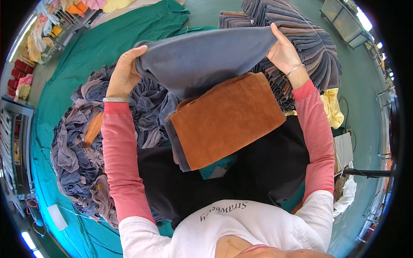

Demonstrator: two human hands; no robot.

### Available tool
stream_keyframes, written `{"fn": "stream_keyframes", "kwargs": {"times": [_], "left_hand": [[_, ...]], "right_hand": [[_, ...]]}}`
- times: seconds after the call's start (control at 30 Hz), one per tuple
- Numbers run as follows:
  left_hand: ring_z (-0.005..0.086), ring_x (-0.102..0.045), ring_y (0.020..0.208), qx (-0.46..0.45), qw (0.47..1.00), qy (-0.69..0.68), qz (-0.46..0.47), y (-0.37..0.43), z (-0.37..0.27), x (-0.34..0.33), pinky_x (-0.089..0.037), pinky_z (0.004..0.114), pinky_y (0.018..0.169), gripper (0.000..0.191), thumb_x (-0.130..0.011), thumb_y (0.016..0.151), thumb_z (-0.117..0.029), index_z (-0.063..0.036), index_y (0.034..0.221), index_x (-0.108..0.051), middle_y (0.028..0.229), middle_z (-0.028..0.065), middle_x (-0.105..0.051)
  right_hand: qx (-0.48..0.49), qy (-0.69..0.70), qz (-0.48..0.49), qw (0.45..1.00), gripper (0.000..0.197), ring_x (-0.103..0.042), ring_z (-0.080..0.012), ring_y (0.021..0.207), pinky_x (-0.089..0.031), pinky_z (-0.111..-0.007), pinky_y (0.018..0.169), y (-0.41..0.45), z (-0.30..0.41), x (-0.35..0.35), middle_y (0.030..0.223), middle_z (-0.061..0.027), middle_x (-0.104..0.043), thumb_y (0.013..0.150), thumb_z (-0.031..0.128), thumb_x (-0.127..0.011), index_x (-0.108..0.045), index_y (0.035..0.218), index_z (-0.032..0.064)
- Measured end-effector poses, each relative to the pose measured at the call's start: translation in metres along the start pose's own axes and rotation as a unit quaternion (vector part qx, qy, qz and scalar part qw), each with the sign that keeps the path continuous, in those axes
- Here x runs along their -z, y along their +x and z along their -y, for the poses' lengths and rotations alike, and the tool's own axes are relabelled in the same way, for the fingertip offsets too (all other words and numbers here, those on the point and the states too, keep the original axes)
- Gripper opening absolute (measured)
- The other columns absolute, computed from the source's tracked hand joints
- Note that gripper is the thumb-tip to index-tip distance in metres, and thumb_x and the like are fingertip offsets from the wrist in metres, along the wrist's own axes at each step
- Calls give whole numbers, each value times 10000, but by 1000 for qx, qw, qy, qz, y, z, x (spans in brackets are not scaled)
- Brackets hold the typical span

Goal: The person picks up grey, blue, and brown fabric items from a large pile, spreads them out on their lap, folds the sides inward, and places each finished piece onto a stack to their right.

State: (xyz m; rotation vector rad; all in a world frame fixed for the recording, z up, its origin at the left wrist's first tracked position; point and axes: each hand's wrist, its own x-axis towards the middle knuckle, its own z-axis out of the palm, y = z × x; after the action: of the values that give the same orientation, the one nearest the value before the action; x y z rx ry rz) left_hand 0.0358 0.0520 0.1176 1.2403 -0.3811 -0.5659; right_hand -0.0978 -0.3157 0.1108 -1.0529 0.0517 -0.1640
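Note:
A grey-blue cloth [206, 58] is stretched between my two hands, sagging in the middle. My left hand [125, 71] grips its left end with the thumb on top. At the right corner, my right hand [284, 50] pinches the cloth between thumb and fingers. Below it, a folded rust-brown towel [229, 119] lies across my lap on other folded cloths, whose grey edge [179, 151] shows at the left. The lower edge of the held cloth hangs behind the towel, where part of it is hidden.
A heap of crumpled grey and mauve cloths [77, 154] lies to my left on a green sheet [51, 129]. Folded cloths stand in a large stack [309, 48] at the front right. Yellow fabric [332, 108] and a white bag [345, 196] lie on the right.

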Motion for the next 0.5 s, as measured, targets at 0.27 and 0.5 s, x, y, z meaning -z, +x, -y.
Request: {"fn": "stream_keyframes", "kwargs": {"times": [0.27,0.5], "left_hand": [[157,-608,895,-93,995,41,-17,-2,-2,-4,-493,287,801,269,-486,822,-10,15,1083,-542,1020,79,-613],[118,-607,800,-85,985,103,-107,-2,3,-12,-493,247,730,208,-552,864,-93,14,1042,-547,938,50,-621]], "right_hand": [[45,-131,54,989,299,-540,-129,1042,-429,-292,895,-5,6,15,1133,-29,-577,867,74,-557,-538,1163,38],[94,-184,-42,978,200,-571,-98,871,-435,-239,806,7,0,46,971,8,-624,834,148,-632,-634,1010,55]]}}
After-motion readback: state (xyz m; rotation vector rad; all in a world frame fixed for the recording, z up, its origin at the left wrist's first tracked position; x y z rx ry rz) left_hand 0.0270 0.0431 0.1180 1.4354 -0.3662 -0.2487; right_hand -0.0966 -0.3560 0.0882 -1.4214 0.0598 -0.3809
